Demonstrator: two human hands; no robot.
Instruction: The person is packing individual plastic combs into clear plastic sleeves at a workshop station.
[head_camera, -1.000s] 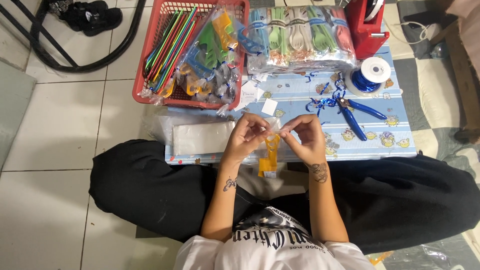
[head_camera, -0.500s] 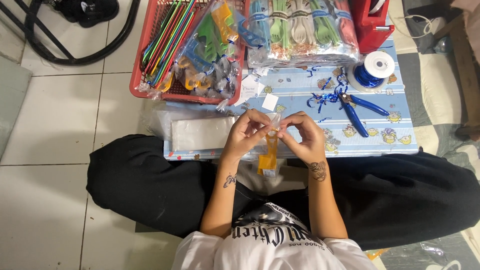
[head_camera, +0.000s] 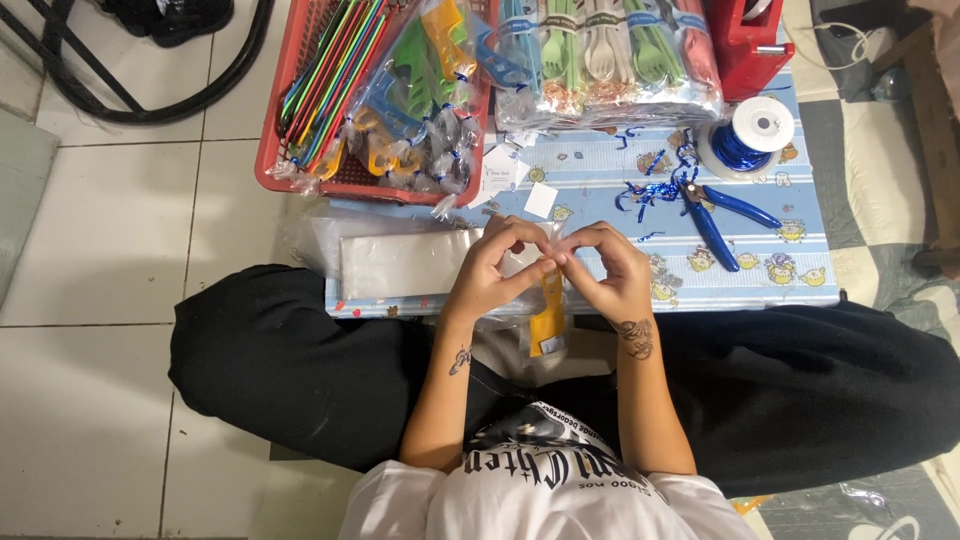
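One head-worn camera gave the only view, looking almost straight down from above the seated person. It faced away from the body, so the low table (head_camera: 600, 170) filled the upper middle, its near edge across the lap and its far edge cut off at the top. It sat close: the chest filled the bottom, and the left hand (head_camera: 492, 272) and right hand (head_camera: 608, 272) sat mid-frame.

- It was a home floor used as a small packing spot: pale floor tiles (head_camera: 110, 230) and a patterned mat (head_camera: 880, 200).
- A low table (head_camera: 800, 285) with cartoon print stood over crossed legs.
- A red basket (head_camera: 290, 170) held bagged plastic goods; blue ribbon spool (head_camera: 752, 135) and pliers (head_camera: 725, 215) lay nearby.
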